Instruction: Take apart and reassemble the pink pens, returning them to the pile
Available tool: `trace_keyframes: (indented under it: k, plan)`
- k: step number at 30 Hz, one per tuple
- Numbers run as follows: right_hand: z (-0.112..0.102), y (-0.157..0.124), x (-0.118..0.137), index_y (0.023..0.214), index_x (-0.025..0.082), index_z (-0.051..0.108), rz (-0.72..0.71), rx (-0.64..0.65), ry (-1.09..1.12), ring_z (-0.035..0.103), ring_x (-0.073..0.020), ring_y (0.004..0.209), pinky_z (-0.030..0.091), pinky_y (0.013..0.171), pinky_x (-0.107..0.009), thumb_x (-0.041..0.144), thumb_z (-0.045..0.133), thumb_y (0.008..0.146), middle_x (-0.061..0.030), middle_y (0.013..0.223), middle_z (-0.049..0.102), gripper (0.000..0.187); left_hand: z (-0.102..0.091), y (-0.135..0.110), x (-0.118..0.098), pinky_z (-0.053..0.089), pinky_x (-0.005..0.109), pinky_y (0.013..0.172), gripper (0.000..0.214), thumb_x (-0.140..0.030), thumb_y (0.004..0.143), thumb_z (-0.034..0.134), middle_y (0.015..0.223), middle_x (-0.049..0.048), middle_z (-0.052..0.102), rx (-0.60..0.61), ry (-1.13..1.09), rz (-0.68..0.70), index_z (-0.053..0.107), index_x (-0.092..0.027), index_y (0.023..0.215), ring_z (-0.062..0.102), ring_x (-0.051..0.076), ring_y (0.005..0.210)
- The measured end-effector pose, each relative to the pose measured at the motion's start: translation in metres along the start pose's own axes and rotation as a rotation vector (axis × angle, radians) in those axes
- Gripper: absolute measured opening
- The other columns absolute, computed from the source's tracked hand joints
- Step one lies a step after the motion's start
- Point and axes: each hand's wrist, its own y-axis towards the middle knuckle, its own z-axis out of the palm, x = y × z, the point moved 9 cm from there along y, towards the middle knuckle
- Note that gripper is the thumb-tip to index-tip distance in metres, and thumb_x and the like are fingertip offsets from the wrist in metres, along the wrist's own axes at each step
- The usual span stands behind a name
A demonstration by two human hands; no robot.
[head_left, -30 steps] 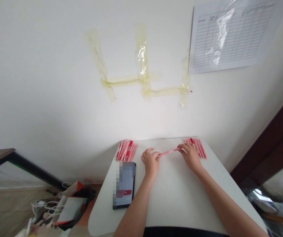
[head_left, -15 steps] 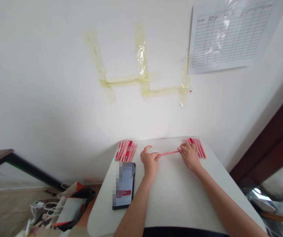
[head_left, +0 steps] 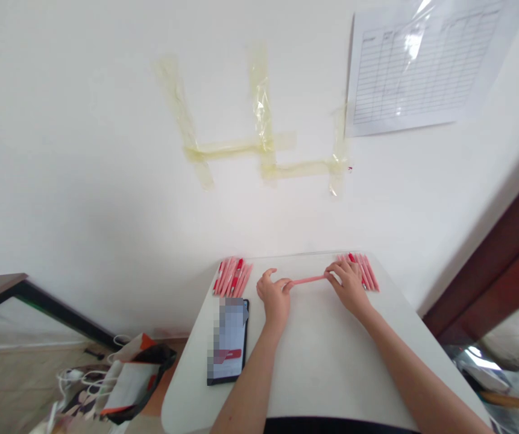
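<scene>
A slim pink pen [head_left: 308, 279] is stretched crosswise between my two hands above the white table [head_left: 327, 361]. My left hand [head_left: 275, 300] pinches its left end between thumb and forefinger, the other fingers loosely curled. At the opposite end, my right hand [head_left: 348, 286] grips the pen with its fingertips. Just behind my right hand lies a row of pink and red pens [head_left: 370, 272], partly hidden by the fingers. Another bunch of pink and red pens [head_left: 232, 277] lies left of my left hand, at the table's back left corner.
A phone [head_left: 229, 346] with its screen lit lies on the table's left side, beside my left forearm. White wall [head_left: 259, 223] rises behind the table, with yellowed tape [head_left: 232, 147] and a printed sheet [head_left: 422, 72]. Bags and cables [head_left: 128, 383] sit on the floor at left.
My right fingers have shifted slightly left along the pen and arched up a little. My left hand stays nearly in place.
</scene>
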Motion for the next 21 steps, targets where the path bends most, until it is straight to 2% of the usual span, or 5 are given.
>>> trace_keyframes:
  k: [3,8,21]
  plan:
    - [0.0,0.0,0.0,0.095,0.028,0.069,0.005,0.009,-0.01,0.051,-0.0299,0.11,0.037,0.101,-0.051,0.05,0.045,0.1,-0.0069,0.107,0.066,0.033,0.0,0.0,-0.001,0.036,0.054,0.113,0.009,-0.026,0.082,0.069,0.131,0.01,0.055,0.001,-0.013,-0.004,0.078,-0.023,0.084,0.048,0.031,0.126]
    - [0.004,0.0,0.001,0.103,0.028,0.068,-0.014,0.039,-0.02,0.052,-0.0306,0.111,0.036,0.102,-0.052,0.057,0.053,0.096,-0.007,0.108,0.066,0.033,-0.003,0.0,0.0,0.034,0.054,0.117,0.012,-0.027,0.085,0.067,0.133,0.0087,0.055,-0.003,-0.017,-0.019,0.079,-0.023,0.084,0.045,0.03,0.128]
    - [0.005,-0.001,-0.002,0.089,0.028,0.071,-0.022,0.027,-0.04,0.052,-0.0303,0.105,0.038,0.1,-0.054,0.054,0.046,0.1,-0.0076,0.103,0.064,0.037,-0.009,-0.004,-0.011,0.036,0.052,0.115,0.012,-0.021,0.083,0.069,0.137,0.0058,0.049,-0.035,-0.019,0.063,0.079,-0.027,0.081,0.046,0.029,0.128]
